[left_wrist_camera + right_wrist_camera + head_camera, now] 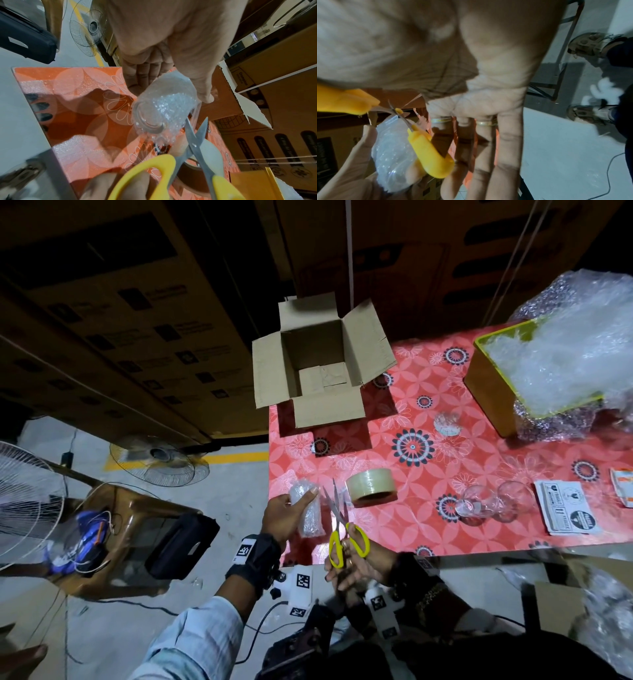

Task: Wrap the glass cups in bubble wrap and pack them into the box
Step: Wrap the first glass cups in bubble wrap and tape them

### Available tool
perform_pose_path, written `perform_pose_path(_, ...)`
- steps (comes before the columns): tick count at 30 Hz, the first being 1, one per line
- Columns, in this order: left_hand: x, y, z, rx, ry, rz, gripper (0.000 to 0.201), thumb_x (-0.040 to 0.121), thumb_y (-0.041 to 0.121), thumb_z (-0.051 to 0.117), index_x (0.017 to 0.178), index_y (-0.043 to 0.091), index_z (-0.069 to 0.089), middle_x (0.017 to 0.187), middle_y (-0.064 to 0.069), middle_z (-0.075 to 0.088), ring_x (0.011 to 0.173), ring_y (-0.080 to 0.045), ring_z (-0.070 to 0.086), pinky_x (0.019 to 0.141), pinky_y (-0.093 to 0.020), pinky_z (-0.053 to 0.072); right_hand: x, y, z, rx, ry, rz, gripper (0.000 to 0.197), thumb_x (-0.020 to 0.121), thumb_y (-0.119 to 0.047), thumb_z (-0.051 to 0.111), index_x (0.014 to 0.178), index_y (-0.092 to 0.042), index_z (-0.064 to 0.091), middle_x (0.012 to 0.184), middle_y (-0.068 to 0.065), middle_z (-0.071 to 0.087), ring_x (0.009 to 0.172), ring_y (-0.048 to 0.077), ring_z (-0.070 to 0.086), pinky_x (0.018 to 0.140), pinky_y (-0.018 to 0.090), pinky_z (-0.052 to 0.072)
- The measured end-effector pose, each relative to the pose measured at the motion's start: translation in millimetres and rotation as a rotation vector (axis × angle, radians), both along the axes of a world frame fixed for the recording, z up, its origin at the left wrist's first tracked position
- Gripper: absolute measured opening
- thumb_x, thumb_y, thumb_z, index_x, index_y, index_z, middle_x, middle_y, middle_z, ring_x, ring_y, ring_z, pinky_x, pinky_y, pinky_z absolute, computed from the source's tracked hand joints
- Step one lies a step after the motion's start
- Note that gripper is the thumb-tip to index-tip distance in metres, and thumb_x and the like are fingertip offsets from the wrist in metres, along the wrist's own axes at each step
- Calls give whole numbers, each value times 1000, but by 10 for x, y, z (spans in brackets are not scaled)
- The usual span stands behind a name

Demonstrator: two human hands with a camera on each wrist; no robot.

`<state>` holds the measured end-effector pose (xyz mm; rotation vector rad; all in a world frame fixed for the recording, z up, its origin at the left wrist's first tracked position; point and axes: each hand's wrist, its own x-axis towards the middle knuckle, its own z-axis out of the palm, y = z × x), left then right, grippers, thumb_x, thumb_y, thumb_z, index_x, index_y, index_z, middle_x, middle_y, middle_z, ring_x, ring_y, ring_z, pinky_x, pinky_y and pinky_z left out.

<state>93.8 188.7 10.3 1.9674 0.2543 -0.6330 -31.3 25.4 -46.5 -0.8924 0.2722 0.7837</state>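
Observation:
My left hand (289, 510) grips a glass cup wrapped in bubble wrap (306, 508) over the table's near left corner, thumb on top. In the left wrist view the wrapped cup (163, 108) shows its base under the plastic. My right hand (352, 563) holds yellow-handled scissors (342, 529) with the blades apart, right beside the wrap's loose edge. The scissors (197, 142) point at the cup's side. The open cardboard box (318, 361) stands at the table's far left corner. Two bare glass cups (493, 503) sit at the near right, and one more cup (447, 422) stands mid-table.
A roll of clear tape (371, 487) lies next to the scissors' tips. A yellow bin of bubble wrap (565, 361) fills the far right. Fragile stickers (567, 511) lie at the right edge of the red floral table (479, 460). Fans and a stool stand on the floor at left.

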Motion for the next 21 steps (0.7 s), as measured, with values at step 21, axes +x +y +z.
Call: perform_pose_path(21,12,11,51,89,-32,-37,61,87,45,80,52,25,34,37,15,31,37,-4,33,53,-25,30,137,10,-95,-143,-24,-118,81,80,-85,53,75,-4,57,86,20,61,80,37,71,68,38,59)
